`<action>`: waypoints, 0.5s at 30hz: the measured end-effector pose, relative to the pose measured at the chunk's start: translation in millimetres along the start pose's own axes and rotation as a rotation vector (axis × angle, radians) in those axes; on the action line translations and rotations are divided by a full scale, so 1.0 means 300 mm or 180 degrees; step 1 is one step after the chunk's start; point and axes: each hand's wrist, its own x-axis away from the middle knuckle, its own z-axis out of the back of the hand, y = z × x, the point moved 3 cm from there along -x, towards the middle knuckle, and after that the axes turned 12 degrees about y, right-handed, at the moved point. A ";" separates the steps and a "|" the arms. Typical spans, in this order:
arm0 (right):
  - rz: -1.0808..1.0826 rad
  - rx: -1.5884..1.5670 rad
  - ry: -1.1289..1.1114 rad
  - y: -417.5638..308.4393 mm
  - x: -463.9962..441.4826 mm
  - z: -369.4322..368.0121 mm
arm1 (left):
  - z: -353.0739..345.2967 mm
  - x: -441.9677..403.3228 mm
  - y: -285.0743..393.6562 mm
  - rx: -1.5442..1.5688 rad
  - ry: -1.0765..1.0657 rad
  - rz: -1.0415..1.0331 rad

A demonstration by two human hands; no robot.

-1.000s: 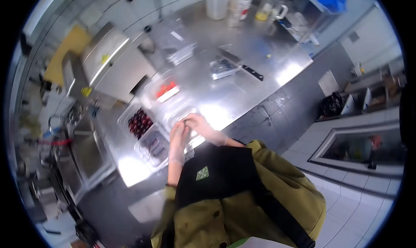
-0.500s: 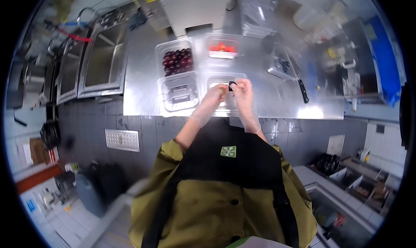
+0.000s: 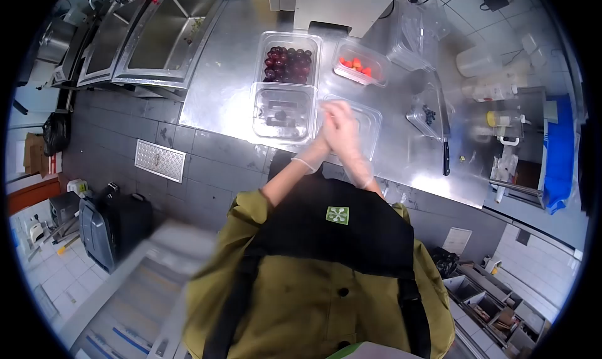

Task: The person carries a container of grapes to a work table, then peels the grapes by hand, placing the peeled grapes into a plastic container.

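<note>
Both of my hands wear clear gloves and meet above the steel table's front part. My right hand [image 3: 342,130] lies over my left hand [image 3: 322,142], with its fingers bent toward the left; what they hold, if anything, is hidden. Most of my left hand's fingers are covered. Behind them sits a clear tray [image 3: 370,128]. To the left is a clear container [image 3: 283,112] with a few dark pieces, and behind it a container of dark round fruit [image 3: 288,65]. A small tub of red fruit [image 3: 356,68] stands farther back.
A knife [image 3: 446,153] lies at the right beside a container of dark berries [image 3: 429,115]. Stacked clear containers [image 3: 411,40] and a steel machine [image 3: 342,6] stand at the back. Sinks [image 3: 172,36] are at the left. Bottles and a jug [image 3: 511,139] are at the right.
The view has turned. My hands have come together, the right one over the left. The small dark object seen between my fingers half a second ago no longer shows.
</note>
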 end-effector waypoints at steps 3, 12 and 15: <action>-0.0560 0.0028 0.0493 0.088 0.032 0.111 | -0.002 -0.007 -0.017 0.0419 0.0278 0.0269; -0.1967 -0.0972 0.0332 0.217 0.186 0.165 | 0.016 0.019 0.135 0.0767 0.0269 0.0651; -0.2164 -0.1128 0.0433 0.216 0.200 0.174 | 0.023 0.028 0.173 -0.0173 0.0358 -0.0209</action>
